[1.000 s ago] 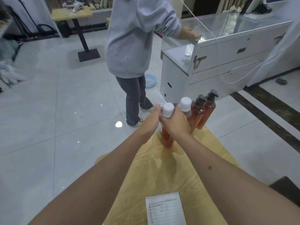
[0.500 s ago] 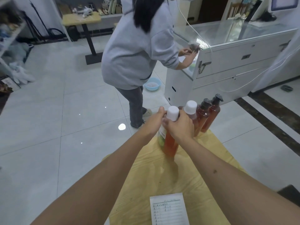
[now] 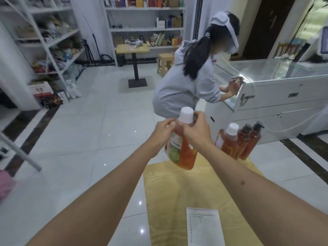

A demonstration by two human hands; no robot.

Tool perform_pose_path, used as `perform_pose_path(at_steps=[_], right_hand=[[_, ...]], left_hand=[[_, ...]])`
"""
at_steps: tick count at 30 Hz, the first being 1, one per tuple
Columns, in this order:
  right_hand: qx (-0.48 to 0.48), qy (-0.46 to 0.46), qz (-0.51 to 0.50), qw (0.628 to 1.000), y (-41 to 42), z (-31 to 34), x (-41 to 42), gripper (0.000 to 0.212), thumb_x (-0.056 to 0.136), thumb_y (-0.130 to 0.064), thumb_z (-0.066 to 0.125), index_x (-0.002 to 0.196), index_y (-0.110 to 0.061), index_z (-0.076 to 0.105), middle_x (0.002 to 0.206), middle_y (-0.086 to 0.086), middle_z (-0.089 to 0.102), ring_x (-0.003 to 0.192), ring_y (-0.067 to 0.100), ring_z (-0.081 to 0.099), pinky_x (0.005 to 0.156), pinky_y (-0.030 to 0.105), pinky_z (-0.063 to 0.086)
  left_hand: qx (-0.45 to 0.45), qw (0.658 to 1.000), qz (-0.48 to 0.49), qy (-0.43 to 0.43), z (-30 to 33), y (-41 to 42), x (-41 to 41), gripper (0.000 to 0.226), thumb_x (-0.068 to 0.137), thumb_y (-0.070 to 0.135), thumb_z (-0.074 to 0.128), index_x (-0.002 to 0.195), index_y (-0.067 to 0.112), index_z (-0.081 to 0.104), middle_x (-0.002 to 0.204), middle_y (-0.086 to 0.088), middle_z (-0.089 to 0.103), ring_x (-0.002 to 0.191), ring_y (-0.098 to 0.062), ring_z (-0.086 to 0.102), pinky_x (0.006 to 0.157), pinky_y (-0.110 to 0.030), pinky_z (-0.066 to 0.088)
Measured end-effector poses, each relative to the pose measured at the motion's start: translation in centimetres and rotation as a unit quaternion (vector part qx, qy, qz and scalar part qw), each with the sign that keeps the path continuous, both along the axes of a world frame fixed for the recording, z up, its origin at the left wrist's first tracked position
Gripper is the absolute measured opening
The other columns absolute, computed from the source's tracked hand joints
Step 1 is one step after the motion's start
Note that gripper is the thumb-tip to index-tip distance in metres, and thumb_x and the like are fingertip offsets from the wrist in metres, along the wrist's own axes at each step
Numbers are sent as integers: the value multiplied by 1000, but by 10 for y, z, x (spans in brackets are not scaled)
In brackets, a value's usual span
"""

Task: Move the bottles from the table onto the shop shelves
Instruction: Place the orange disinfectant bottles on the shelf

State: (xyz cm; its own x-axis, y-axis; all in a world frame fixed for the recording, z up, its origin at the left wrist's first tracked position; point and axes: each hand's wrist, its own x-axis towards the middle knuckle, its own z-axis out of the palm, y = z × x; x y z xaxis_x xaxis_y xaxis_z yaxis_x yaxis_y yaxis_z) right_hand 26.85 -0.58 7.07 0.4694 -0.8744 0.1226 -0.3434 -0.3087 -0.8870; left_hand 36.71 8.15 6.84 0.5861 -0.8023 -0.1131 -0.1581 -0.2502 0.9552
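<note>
Both hands are curled round the shoulders of one orange bottle [image 3: 182, 148], just under its white cap [image 3: 186, 114]. The left hand [image 3: 164, 131] grips it from the left side, fingers wrapped toward the neck; the right hand [image 3: 197, 132] clasps it from the right, thumb and fingers closed on the neck and upper body. The bottle hangs slightly tilted, its base clear of the wooden table [image 3: 177, 192] and above the table's far edge. A green and white label faces left on it; the print is too blurred to read.

Three more bottles stand at the table's far right corner: a second white-capped orange bottle [image 3: 229, 142], and touching it on the right two brown pump bottles [image 3: 248, 141] side by side. There may be another bottle behind the white-capped one, but I cannot tell. Near the table's near edge lies a printed sheet of paper [image 3: 204, 226].

Beyond the table, a person in a grey hoodie [image 3: 184, 89] wearing a headset bends over the corner of a glass display counter [image 3: 276, 89], hands on its edge. Shop shelves [image 3: 143, 29] stocked with goods line the far wall, and a white rack [image 3: 49, 41] stands on the left. A small pedestal table [image 3: 133, 50] and a stool [image 3: 165, 63] stand before the shelves.
</note>
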Motion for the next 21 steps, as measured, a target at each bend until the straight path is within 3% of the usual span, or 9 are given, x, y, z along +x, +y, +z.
perform_pose_path(at_steps=[2, 4, 6, 10, 14, 21], right_hand=[[-3, -21, 21, 1000, 24, 15, 12, 49, 85, -28, 76, 125, -21, 49, 121, -1, 61, 116, 22, 58, 100, 45, 49], [-2, -43, 56, 998, 58, 31, 25, 48, 88, -26, 73, 128, -20, 49, 116, -5, 58, 112, 19, 58, 95, 40, 50], [-5, -65, 89, 994, 94, 45, 39, 48, 91, -24, 72, 132, -19, 48, 114, -7, 54, 108, 15, 55, 89, 34, 48], [-5, -94, 154, 983, 167, 76, 65, 45, 93, -22, 70, 133, -18, 49, 114, -6, 55, 100, 10, 56, 80, 25, 50], [3, -109, 222, 969, 239, 102, 88, 44, 92, -24, 72, 130, -20, 50, 122, 1, 59, 110, 20, 60, 92, 44, 58], [-7, -144, 349, 926, 382, 143, 119, 44, 92, -21, 73, 130, -15, 54, 122, 4, 61, 111, 20, 60, 91, 37, 56]], left_hand=[[-12, 1000, 15, -21, 14, 33, 9, 36, 109, 16, 38, 142, 12, 53, 131, 0, 56, 110, -10, 53, 71, -7, 44], [-16, 999, 34, -38, 27, 73, 20, 40, 110, 17, 38, 149, 14, 47, 138, 1, 52, 117, -12, 49, 88, -19, 42], [-21, 997, 55, -49, 38, 118, 31, 42, 109, 21, 40, 151, 18, 44, 142, 1, 50, 123, -14, 48, 95, -27, 40], [-51, 991, 116, -45, 56, 204, 50, 45, 107, 32, 49, 151, 25, 43, 141, 3, 51, 122, -13, 49, 92, -29, 42], [-61, 983, 167, -54, 72, 288, 66, 51, 101, 41, 57, 148, 30, 43, 134, 5, 52, 122, -15, 50, 91, -31, 45], [-70, 961, 264, -28, 95, 459, 79, 68, 79, 59, 76, 136, 30, 53, 129, 5, 62, 116, -14, 60, 95, -38, 50]])
